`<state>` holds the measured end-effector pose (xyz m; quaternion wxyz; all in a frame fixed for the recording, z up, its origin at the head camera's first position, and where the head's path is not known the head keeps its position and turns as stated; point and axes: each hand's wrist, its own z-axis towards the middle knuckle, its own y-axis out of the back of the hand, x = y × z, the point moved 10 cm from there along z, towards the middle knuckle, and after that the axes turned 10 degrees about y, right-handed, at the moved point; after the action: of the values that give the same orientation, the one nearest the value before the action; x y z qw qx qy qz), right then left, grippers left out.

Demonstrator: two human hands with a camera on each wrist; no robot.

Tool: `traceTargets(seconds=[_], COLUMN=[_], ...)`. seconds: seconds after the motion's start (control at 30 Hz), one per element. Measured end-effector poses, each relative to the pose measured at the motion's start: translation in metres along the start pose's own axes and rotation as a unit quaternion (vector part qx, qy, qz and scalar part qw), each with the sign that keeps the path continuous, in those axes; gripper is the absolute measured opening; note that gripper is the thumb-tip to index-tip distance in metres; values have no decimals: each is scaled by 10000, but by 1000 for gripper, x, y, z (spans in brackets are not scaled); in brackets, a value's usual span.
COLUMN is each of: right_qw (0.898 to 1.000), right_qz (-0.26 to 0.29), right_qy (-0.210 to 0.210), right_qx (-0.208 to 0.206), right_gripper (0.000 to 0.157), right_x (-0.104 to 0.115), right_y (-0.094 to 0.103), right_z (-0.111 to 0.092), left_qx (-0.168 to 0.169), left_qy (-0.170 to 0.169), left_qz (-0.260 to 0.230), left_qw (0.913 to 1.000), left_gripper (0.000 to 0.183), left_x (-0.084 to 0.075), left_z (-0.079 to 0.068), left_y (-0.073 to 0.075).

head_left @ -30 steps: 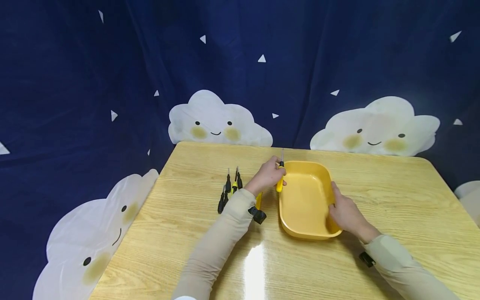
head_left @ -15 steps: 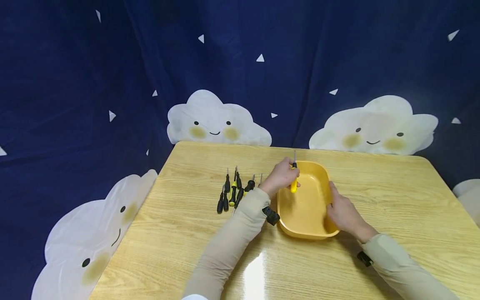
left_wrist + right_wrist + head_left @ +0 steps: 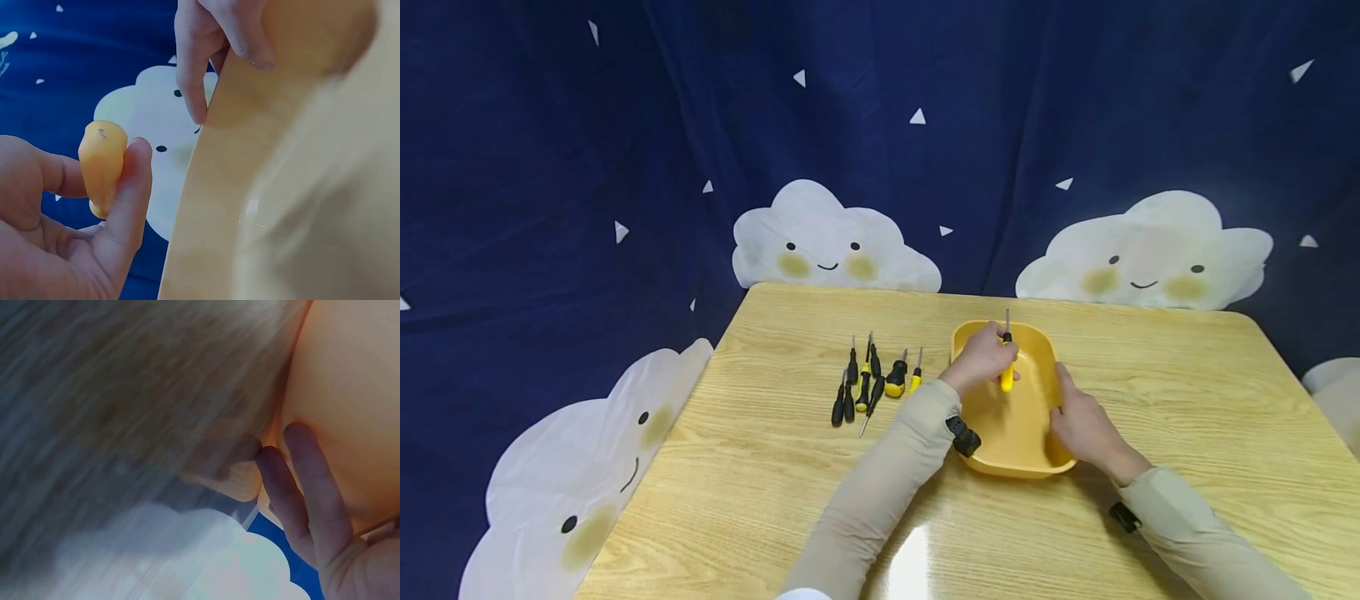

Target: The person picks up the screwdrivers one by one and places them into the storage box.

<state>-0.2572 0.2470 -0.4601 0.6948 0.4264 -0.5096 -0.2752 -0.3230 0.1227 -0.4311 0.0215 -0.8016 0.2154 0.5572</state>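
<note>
In the head view my left hand pinches a screwdriver by its yellow handle, tip pointing away from me, over the orange-yellow plastic basin. The left wrist view shows the butt of that yellow handle between thumb and fingers, apart from the basin wall. My right hand grips the basin's right side, thumb inside and fingers outside. In the right wrist view, fingers lie against the basin's outer wall.
Several black and yellow screwdrivers lie left of the basin, among them a stubby one and a yellow-handled one beside my left sleeve. The wooden table ends at a dark blue curtain with cloud prints.
My left hand has carried the screwdriver rightward, from the basin's left rim to over its inside. Screwdrivers once hidden by the left arm now show. The right hand stays on the basin.
</note>
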Motion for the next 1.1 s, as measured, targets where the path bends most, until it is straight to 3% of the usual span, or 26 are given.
traceTargets(seconds=[0.17,0.4,0.77,1.1], right_qw=[10000,10000,9999,10000], right_qz=[8,-13,81,-70], right_qy=[-31,-87,-102,0], right_qx=[11,22,89,-36], right_gripper=[69,70,70,67], right_x=[1,2,2,4], right_y=[-2,0,-2,1], right_z=[1,1,1,1], left_qx=[-29,5,-90,-293], left_qy=[3,239,403,793], left_qz=[-42,292,550,1027], left_qw=[10000,9993,9976,9911], left_gripper=[29,10,10,37], left_x=[0,6,15,34], left_z=[1,5,16,25], left_y=[-2,-9,-21,-24])
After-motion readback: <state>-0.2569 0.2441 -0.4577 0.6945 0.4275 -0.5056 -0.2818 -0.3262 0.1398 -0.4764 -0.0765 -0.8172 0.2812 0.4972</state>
